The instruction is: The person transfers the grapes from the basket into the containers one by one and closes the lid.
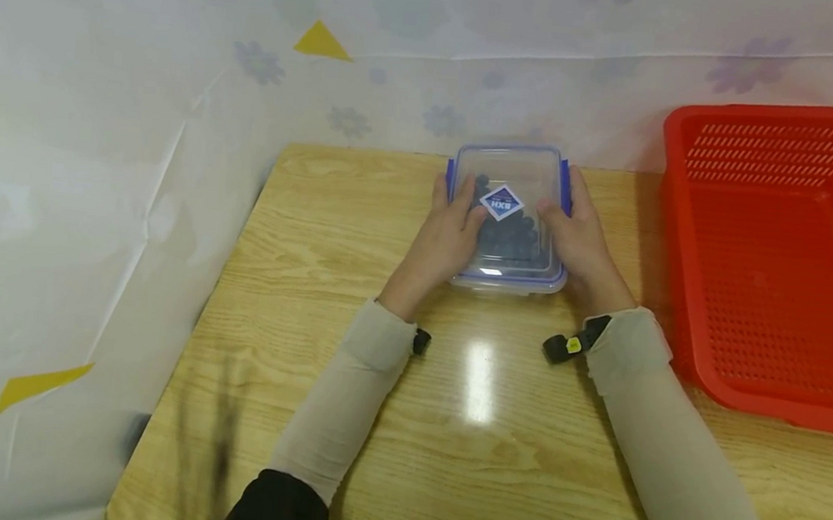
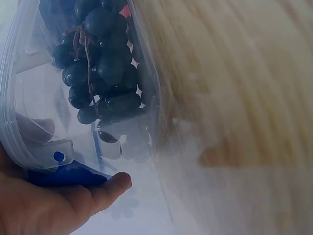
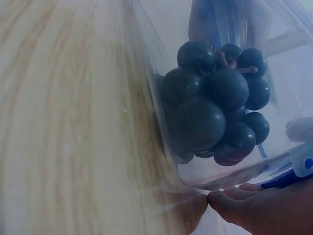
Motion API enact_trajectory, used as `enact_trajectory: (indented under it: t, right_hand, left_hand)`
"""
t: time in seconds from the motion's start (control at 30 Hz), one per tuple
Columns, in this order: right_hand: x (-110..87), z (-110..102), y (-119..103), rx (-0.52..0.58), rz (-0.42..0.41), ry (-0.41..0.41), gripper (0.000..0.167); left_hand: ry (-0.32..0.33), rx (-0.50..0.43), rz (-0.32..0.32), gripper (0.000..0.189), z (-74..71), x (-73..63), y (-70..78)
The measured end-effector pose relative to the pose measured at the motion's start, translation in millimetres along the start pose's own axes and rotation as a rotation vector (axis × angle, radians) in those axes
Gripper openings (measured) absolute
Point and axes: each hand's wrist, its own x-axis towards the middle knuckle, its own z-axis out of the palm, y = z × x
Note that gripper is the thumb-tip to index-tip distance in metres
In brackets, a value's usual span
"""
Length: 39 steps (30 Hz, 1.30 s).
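Note:
A clear plastic food container [image 1: 506,269] with a blue-edged lid stands at the far side of the table, a diamond-shaped label [image 1: 501,203] on its lid. Through its walls a bunch of dark grapes [image 3: 198,122] shows. My left hand [image 1: 442,242] grips the container's left side, its thumb over the lid; in the left wrist view, fingers lie along a blue clip [image 2: 68,177]. Opposite it, my right hand [image 1: 586,241] holds the right side by another blue clip [image 1: 565,186], thumb on the lid. Some fingers are hidden behind the walls.
A large red plastic basket [image 1: 689,320] with slotted walls stands on the wooden table [image 1: 294,282] to the right, close to my right forearm. A flower-patterned white sheet [image 1: 402,99] hangs behind the table and along its left side.

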Motion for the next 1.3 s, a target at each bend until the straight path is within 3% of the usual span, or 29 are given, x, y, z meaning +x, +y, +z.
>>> enact_trajectory:
  t: [0.7,0.9,1.3]
  right_hand:
    - [-3.4,-1,-4,-0.012,-0.031,0.023,0.074]
    - [-2.9,-1,-4,-0.008,-0.021,0.017,0.073]
    - [-3.1,0,-1,-0.174,-0.005,0.038,0.075]
  left_hand:
    - [0.065,-0.018,0.002,0.052,2.2,0.4,8.8]
    - [0.061,-0.07,-0.003,0.052,0.6,-1.5,7.7]
    - [0.03,-0.123,0.025,0.056,-0.9,-3.6,-2.3]
